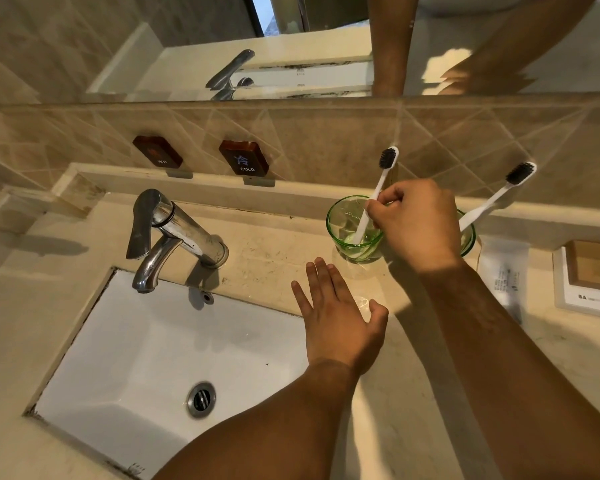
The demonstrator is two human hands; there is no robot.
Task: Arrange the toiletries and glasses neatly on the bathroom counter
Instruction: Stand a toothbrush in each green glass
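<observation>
Right hand [416,223]: pinched the white plastic toothbrush [374,199], which stood in the round green glass [352,230].
Left hand [336,317]: fingers spread, empty, above the smooth beige counter [274,251].
Second glass [468,237]: behind right hand.

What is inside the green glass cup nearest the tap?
The green glass cup holds one white toothbrush with black bristles, leaning, its handle end on the bottom. The right hand pinches its handle. Nothing else shows inside; the hand covers the cup's right rim.
</observation>
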